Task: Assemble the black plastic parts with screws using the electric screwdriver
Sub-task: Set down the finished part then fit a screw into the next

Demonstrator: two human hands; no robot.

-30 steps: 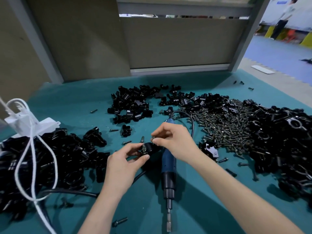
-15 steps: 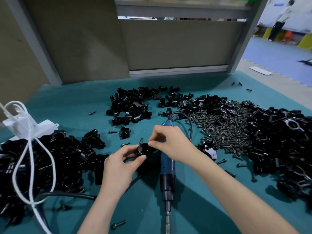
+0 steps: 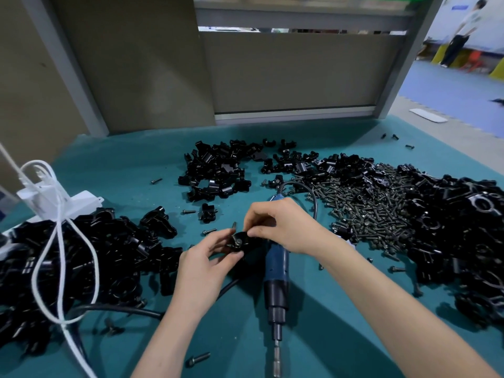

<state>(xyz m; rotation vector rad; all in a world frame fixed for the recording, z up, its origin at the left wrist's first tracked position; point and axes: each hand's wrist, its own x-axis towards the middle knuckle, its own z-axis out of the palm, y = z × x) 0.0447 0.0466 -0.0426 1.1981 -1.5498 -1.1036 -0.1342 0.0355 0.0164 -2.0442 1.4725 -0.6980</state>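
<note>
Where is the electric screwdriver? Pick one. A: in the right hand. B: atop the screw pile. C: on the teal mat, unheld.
C: the electric screwdriver lies on the teal mat while the left hand and right hand hold a black plastic part.

On my table (image 3: 122,170), the screw heap (image 3: 376,211) lies right of the electric screwdriver (image 3: 276,268), the near parts pile (image 3: 81,257) left, the far parts pile (image 3: 215,170) behind.
</note>
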